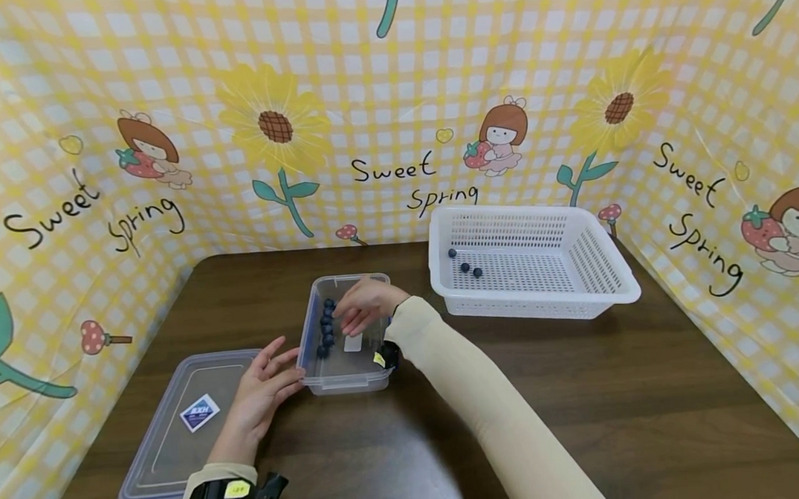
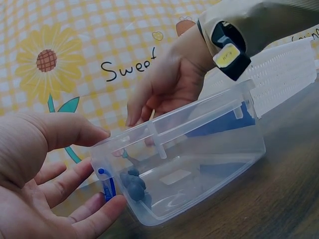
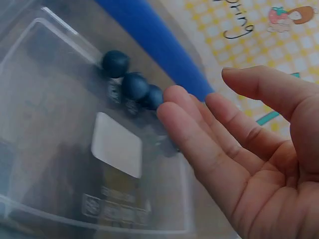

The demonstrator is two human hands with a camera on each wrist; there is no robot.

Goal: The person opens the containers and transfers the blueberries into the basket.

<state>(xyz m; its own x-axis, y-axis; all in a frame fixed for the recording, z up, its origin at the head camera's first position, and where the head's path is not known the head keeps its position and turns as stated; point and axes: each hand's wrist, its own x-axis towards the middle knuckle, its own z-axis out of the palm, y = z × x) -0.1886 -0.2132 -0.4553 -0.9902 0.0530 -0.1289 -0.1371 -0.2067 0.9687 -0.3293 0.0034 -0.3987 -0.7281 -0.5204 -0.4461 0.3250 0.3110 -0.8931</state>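
Observation:
A clear plastic box [image 1: 349, 383] with blue side clips stands in front of me, a row of several dark blueberries [image 1: 326, 330] along its left wall. My left hand [image 1: 261, 393] touches the box's left side near the front corner. Its thumb lies at the rim and its fingers spread along the wall and the blue clip [image 2: 107, 185]. Inside the box's opening, my right hand [image 1: 367, 303] hovers by the far end of the row. The right wrist view shows its fingers [image 3: 194, 134] loosely extended, nothing between them, close to the blueberries [image 3: 133, 85].
A white perforated basket [image 1: 542, 303] holding three blueberries [image 1: 465, 267] stands at the back right. Left of the box lies its clear lid [image 1: 160, 431] with a blue-and-white sticker [image 1: 200, 412]. Patterned yellow cloth [image 1: 393, 108] surrounds the dark wooden table [image 1: 580, 405] at the back and sides.

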